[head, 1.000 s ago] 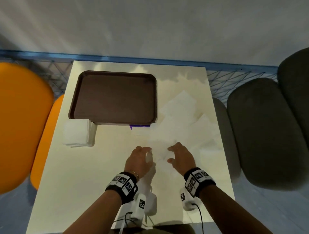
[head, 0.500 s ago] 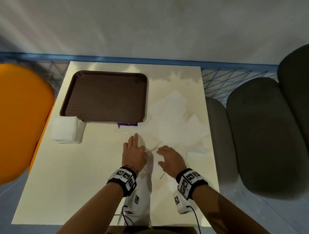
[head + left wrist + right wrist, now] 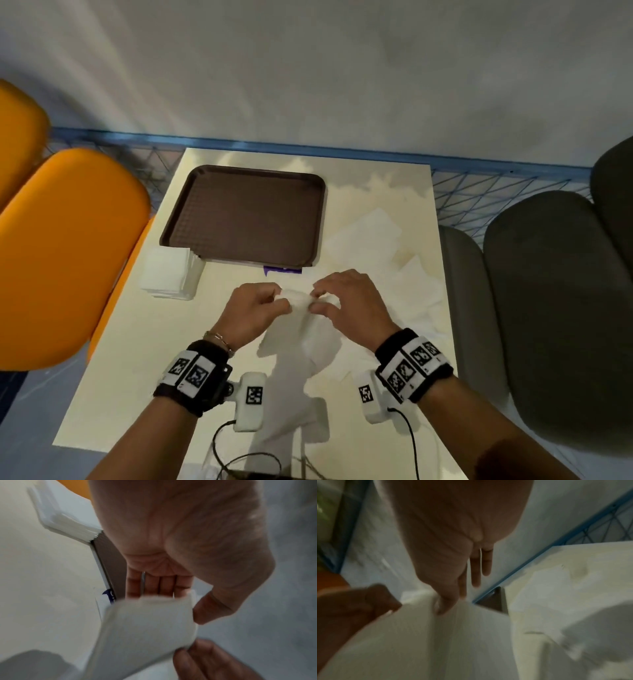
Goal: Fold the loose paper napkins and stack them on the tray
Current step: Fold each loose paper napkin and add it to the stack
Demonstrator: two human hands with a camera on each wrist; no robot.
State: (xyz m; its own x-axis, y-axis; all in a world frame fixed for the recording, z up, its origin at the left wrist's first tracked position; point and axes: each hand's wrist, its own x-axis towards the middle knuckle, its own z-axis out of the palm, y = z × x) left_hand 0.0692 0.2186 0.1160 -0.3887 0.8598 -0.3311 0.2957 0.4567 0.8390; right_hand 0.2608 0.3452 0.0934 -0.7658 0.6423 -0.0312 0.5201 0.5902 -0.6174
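Above the near middle of the cream worktop [image 3: 113, 370], we hold one white paper napkin [image 3: 301, 329] up between both hands. Our left hand [image 3: 251, 315] pinches its upper left edge, fingers [image 3: 274, 303] curled and thumb clamped against the paper. Our right hand [image 3: 349, 305] pinches the upper right edge the same way, thumb and forefinger closed on it; in the right wrist view two other fingers [image 3: 482, 566] reach out straight past the napkin. The sheet hangs from the two pinches toward us, its top edge bunched between the fingertips, its lower part draped down near the worktop; we cannot tell if it touches. The brown tray [image 3: 178, 219] lies on the far left of the worktop, just beyond our hands. A squared stack of napkins [image 3: 168, 277] sits on the worktop at the tray's near left corner, touching it. The loose napkins [image 3: 373, 233] lie spread over the right side, overlapping. Orange chairs [image 3: 68, 253] stand to the left, dark grey ones [image 3: 561, 308] to the right
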